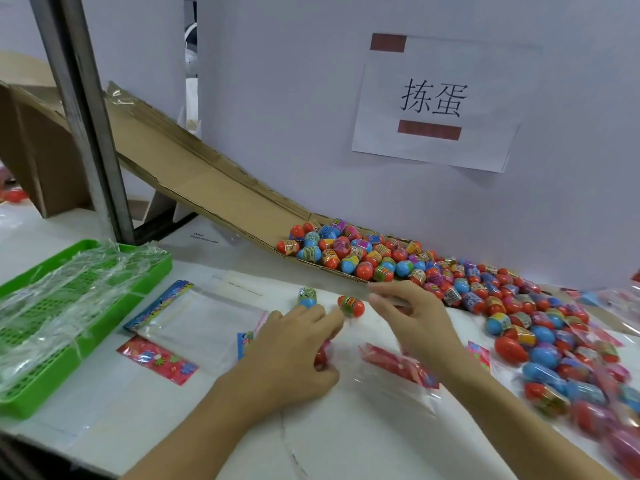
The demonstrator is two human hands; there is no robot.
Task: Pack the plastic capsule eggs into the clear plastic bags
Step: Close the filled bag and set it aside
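Note:
A heap of plastic capsule eggs [349, 252] lies at the foot of a cardboard chute [207, 181] and spreads right along the table. Two loose eggs sit apart: a blue egg [307, 296] and a red egg [351, 305]. My left hand [294, 348] reaches toward the blue egg and touches it with its fingertips. Another red egg [321, 355] is tucked between its thumb and fingers. My right hand [412, 317] hovers just right of the loose red egg, fingers relaxed and blurred, holding nothing. A clear bag with a blue header [204, 320] lies left of my hands. Another clear bag with a red header [398, 372] lies under my right forearm.
A green slotted tray [152, 271] holding crumpled clear bags stands at the left. A red-headed bag [157, 360] lies in front of it. Filled bags of eggs [588, 382] crowd the right edge. A metal post [86, 133] rises at back left, and a white partition with a paper sign [433, 102] stands behind.

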